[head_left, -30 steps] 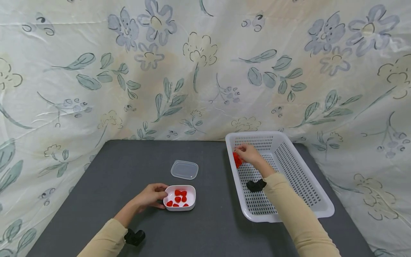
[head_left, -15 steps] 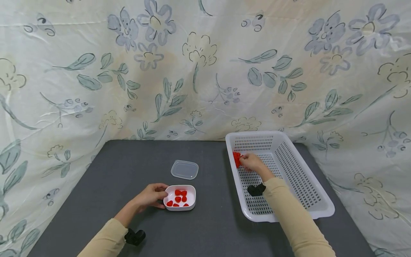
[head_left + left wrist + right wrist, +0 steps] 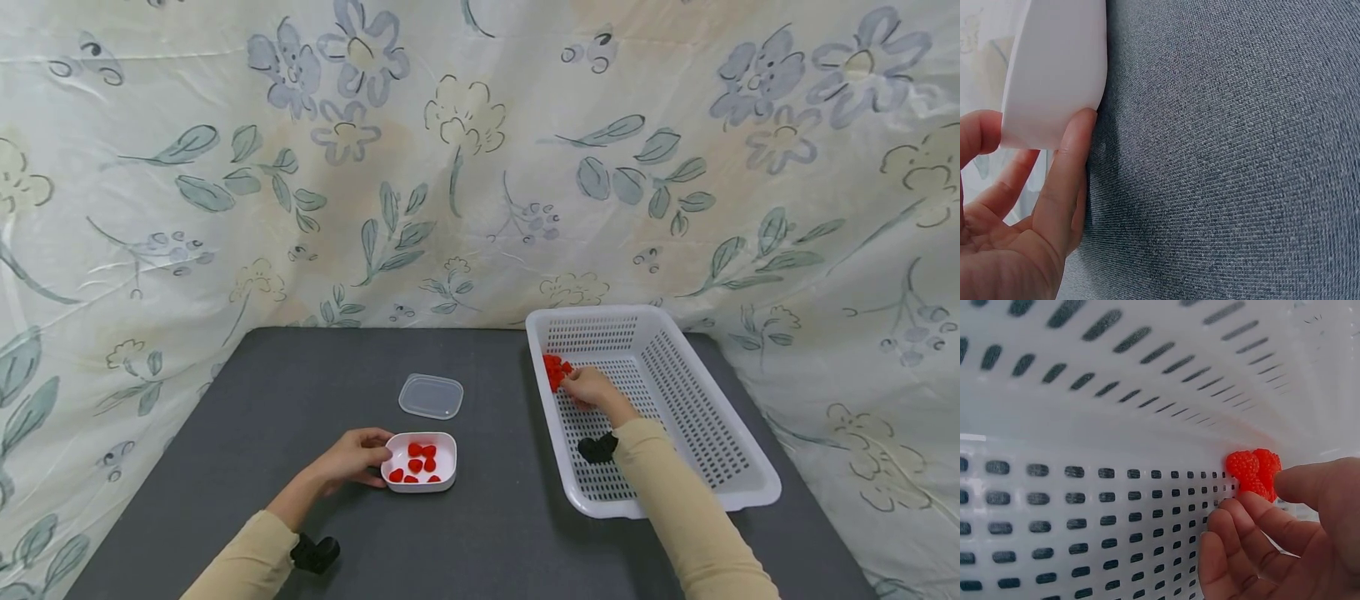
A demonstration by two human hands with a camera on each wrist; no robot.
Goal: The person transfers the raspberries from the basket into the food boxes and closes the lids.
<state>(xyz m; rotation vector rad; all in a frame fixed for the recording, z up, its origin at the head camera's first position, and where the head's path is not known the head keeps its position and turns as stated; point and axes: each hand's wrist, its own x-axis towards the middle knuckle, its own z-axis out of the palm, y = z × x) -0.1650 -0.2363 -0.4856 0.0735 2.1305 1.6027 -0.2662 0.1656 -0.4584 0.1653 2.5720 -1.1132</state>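
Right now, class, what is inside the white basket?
Red berries sit bunched at the left wall of the basket, the right hand beside them. The hand and sleeve hide part of the basket; anything covered there cannot be seen.

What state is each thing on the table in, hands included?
White box: open, upright.
Red pieces: loose inside the white box.
Clear lid: off, lying on the table.
White basket: open-topped, upright.
Red berries: clustered by the white basket's left wall.
Left hand: holding the white box.
Right hand: at the red berries; whether it grips one is unclear.
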